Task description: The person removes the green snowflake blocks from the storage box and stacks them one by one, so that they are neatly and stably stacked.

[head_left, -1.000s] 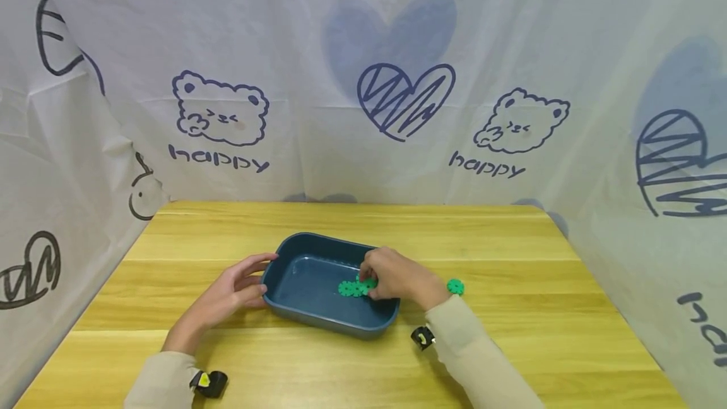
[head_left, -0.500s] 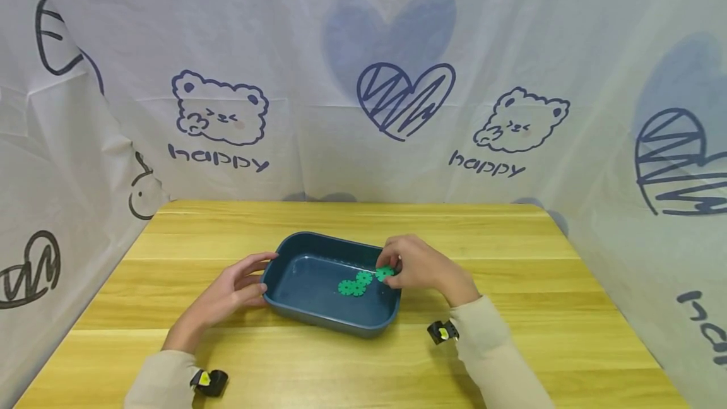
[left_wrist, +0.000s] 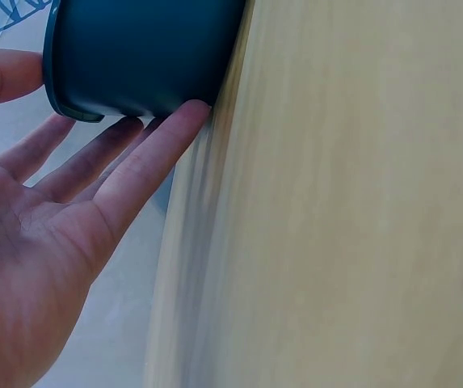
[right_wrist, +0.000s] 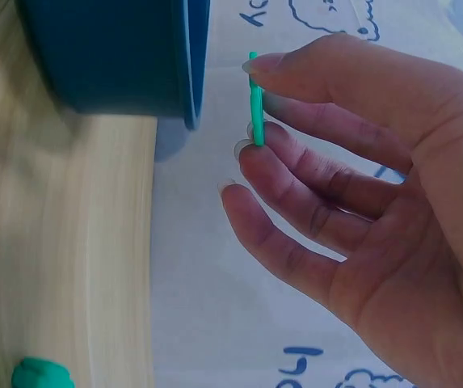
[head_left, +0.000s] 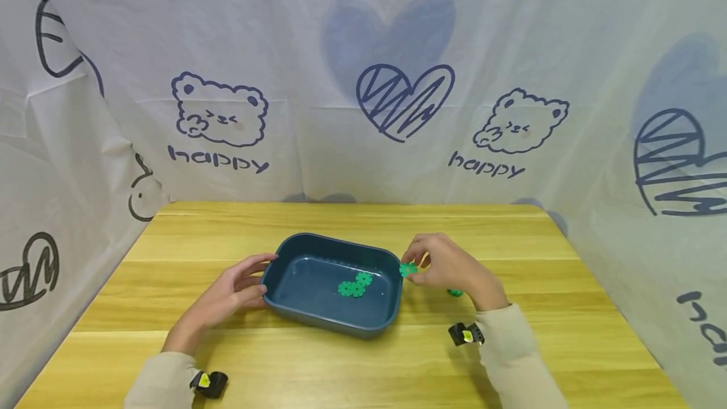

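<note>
My right hand (head_left: 449, 270) pinches a green snowflake building disc (head_left: 407, 269), notched around its edge, between thumb and fingertips. It is just off the right end of a dark blue rectangular bin (head_left: 318, 319). In the right wrist view the disc (right_wrist: 256, 109) appears edge-on, apart from the bin wall. Several joined green snowflake discs (head_left: 356, 287) lie on the bin's floor towards its right side. My left hand (head_left: 235, 286) touches the bin's left end with extended fingers; in the left wrist view its fingertips (left_wrist: 192, 115) meet the outer wall.
Another green piece (head_left: 455, 293) lies on the wooden table (head_left: 318, 371) to the right, partly hidden by my right wrist. A white printed cloth (head_left: 318, 163) hangs behind the table and along both sides. Each wrist carries a black camera mount (head_left: 466, 334).
My right hand has moved right, from inside the bin out past its right rim, bringing one green disc. The joined discs stay in the bin. My left hand has kept its place.
</note>
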The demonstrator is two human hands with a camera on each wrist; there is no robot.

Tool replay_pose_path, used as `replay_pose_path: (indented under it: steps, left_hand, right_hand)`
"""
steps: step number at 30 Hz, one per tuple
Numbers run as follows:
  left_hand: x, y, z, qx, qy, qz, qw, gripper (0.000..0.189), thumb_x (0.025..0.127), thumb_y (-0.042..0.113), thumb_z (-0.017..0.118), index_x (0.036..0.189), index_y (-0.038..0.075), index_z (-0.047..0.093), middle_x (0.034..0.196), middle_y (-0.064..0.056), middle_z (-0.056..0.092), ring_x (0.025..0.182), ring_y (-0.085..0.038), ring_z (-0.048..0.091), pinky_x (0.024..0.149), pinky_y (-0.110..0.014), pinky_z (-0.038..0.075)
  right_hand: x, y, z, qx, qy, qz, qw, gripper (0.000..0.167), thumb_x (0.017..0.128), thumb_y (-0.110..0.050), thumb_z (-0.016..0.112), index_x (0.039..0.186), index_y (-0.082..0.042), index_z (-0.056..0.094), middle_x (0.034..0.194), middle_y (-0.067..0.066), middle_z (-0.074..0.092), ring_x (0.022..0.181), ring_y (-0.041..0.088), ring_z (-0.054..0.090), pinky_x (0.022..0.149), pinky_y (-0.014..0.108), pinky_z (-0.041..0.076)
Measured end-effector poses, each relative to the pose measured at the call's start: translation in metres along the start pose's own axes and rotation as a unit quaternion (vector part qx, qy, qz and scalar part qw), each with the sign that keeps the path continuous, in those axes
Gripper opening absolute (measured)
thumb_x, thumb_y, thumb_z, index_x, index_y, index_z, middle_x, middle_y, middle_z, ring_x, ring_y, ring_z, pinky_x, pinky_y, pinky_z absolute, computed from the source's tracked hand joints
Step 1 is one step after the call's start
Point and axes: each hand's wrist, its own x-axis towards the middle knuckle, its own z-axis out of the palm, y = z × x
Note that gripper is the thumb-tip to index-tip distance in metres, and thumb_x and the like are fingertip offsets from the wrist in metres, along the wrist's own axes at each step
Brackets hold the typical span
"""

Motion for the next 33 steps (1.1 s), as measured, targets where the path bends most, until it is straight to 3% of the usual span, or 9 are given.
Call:
replay_pose_path:
  steps: [8,18,33]
  left_hand:
    - [0.000,-0.001,0.001,-0.002,-0.001,0.000,1.0000,0.059,0.104,0.007,0.056,0.157,-0.002,0.033,0.154,-0.039,0.037,0.130,-0.052,0.053,0.088,-0.037,0.064]
    - [-0.001,-0.001,0.000,-0.001,0.000,-0.001,1.0000,0.059,0.104,0.007,0.056,0.157,-0.002,0.032,0.154,-0.039,0.036,0.131,-0.054,0.051,0.088,-0.039,0.065]
    - [-0.001,0.000,0.001,0.001,0.003,-0.001,1.0000,0.059,0.104,0.008,0.056,0.157,-0.001,0.032,0.155,-0.039,0.036,0.131,-0.053,0.052,0.089,-0.038,0.064]
  right_hand:
    - [-0.013,0.014,-0.004,0.001,0.020,0.024,0.9995,0.013,0.084,-0.011,0.081,0.097,-0.012,0.080,0.099,-0.001,0.072,0.085,0.017,0.067,0.078,0.033,0.062]
    - [-0.028,0.032,-0.008,-0.005,0.040,0.027,0.9988,0.012,0.084,-0.009,0.079,0.096,-0.011,0.080,0.096,0.000,0.073,0.085,0.020,0.067,0.078,0.043,0.063]
    - [-0.049,0.057,-0.007,-0.017,0.054,0.050,0.9972,0.016,0.083,-0.009,0.081,0.098,-0.009,0.079,0.094,0.001,0.073,0.083,0.019,0.064,0.074,0.037,0.060]
